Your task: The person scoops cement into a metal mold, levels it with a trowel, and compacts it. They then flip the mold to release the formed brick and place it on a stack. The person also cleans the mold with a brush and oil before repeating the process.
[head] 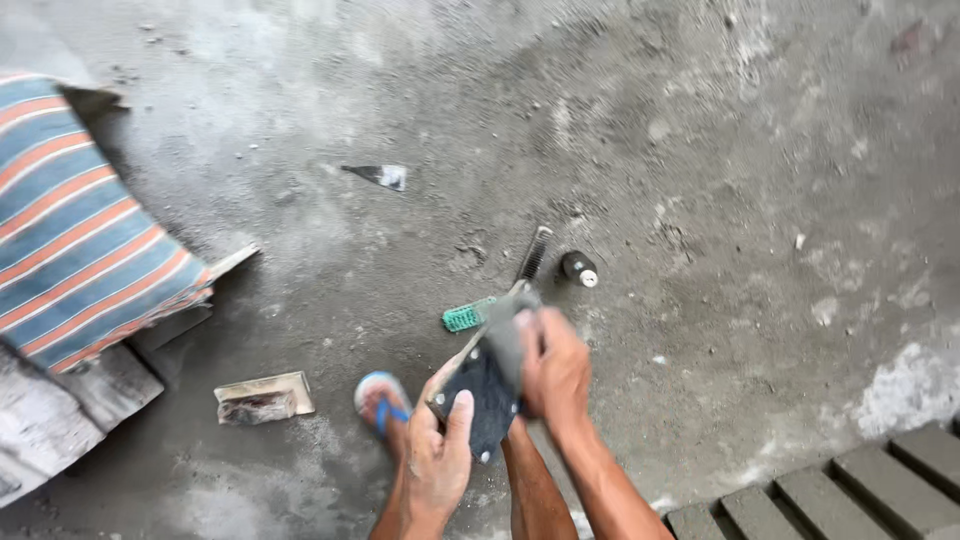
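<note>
While gripped by left hand [437, 462], dark flat plate [487, 395], right hand [553, 368] clasping its top

The floor [700, 150] was rough, dusty concrete; the dark plate [487, 395] looked matt, the striped cloth [80, 220] coarsely woven

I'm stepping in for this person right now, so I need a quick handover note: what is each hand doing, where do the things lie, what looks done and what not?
Left hand: grips the lower edge of the dark flat plate, thumb on its face.
Right hand: presses a grey pad or cloth on the plate's upper end.
On the concrete floor: green brush and black comb-like tool beside the plate, small dark bottle to their right.
Done: plate is lifted and held in both hands.
Left: how far the plate has been worked cannot be told; the floor tools lie untouched.
</note>
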